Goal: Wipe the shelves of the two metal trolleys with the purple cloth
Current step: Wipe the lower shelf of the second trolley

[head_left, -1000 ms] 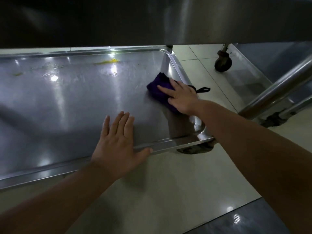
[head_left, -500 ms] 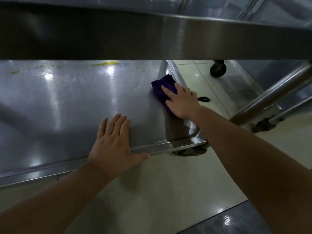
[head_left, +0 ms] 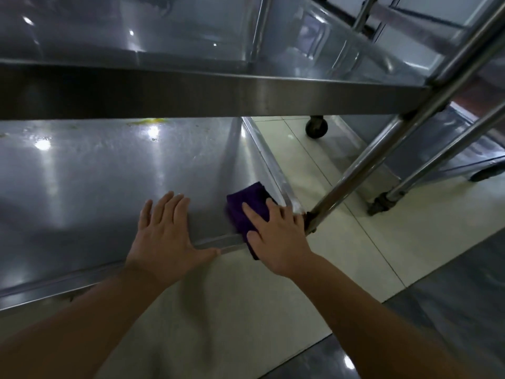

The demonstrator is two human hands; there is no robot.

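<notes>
I've dragged my right hand and the purple cloth back along the lower shelf to its near right corner, where the cloth now overlaps the front rim

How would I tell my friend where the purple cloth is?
Find the metal trolley and look at its lower shelf. Go to the shelf's near right corner, where the right hand presses flat. The purple cloth lies under that hand, the only soft, coloured thing among shiny steel.
</notes>
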